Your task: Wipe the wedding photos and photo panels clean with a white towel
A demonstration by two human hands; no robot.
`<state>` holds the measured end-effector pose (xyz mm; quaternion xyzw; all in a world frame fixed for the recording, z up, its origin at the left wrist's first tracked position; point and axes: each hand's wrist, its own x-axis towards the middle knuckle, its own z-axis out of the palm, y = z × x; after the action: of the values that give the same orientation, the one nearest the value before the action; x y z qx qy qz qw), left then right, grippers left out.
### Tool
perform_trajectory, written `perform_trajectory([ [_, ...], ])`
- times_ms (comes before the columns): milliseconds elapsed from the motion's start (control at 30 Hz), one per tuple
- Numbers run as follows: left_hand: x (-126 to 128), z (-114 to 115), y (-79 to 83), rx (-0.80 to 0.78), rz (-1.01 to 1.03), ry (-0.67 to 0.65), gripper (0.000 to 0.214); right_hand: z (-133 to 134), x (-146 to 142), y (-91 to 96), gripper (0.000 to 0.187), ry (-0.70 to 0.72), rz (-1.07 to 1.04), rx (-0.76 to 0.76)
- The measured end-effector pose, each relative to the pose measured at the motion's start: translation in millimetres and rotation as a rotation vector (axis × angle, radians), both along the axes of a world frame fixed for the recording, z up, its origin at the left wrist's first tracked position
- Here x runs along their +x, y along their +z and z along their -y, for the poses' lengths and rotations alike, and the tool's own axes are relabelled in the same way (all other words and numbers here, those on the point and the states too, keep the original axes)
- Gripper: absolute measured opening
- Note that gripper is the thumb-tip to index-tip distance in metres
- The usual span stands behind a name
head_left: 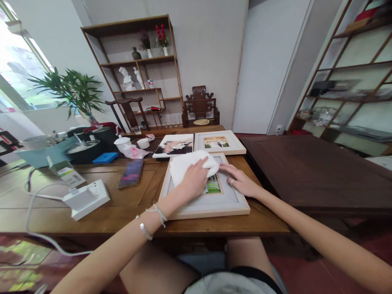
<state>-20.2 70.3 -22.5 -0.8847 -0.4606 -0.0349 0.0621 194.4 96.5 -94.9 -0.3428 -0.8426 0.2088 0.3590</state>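
Observation:
A framed photo [202,206] with a pale wooden border lies flat on the wooden table [128,196] in front of me. My left hand [193,179] presses a white cloth [186,163] against the glass of this frame, fingers flat on the cloth. My right hand [240,181], with a ring on one finger, rests palm down with fingers stretched out on the right part of the frame and holds nothing. The picture in the frame is mostly hidden under my hands and the cloth.
Behind lie a second framed photo [219,143] and an unframed print [174,146]. To the left are a phone [131,173], a white power strip [87,198] with cable, a blue box [105,157], bowls and a pot. A dark low table [306,171] stands right.

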Motion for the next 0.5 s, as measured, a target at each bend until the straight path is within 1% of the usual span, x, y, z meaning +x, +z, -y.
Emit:
perform_trajectory([
  [67,3.8,-8.1,-0.1,0.003,0.005,0.020,0.034,0.7,-0.5,0.4,0.058,-0.011,-0.006,-0.009],
  [100,5.8,-8.6,0.1,-0.011,-0.002,0.011,0.035,1.4,-0.9,0.9,0.057,-0.020,-0.011,-0.013],
  [167,9.5,-2.3,1.6,-0.064,-0.034,-0.021,0.035,3.1,-1.8,2.1,0.053,-0.039,-0.020,-0.023],
  [267,13.2,21.4,8.5,-0.181,-0.105,-0.040,0.034,4.7,-2.7,2.8,0.041,-0.031,-0.031,-0.019],
  [333,14.2,41.0,15.2,-0.253,-0.135,-0.071,0.032,4.4,-2.6,1.8,0.038,-0.031,-0.043,-0.013],
  [433,14.8,68.1,23.1,-0.300,-0.101,-0.191,0.030,2.1,-1.7,-1.3,0.044,-0.056,-0.044,-0.043],
  [500,15.5,82.0,25.6,-0.309,-0.046,-0.259,0.030,0.2,-0.7,-3.6,0.049,-0.043,-0.039,-0.060],
])
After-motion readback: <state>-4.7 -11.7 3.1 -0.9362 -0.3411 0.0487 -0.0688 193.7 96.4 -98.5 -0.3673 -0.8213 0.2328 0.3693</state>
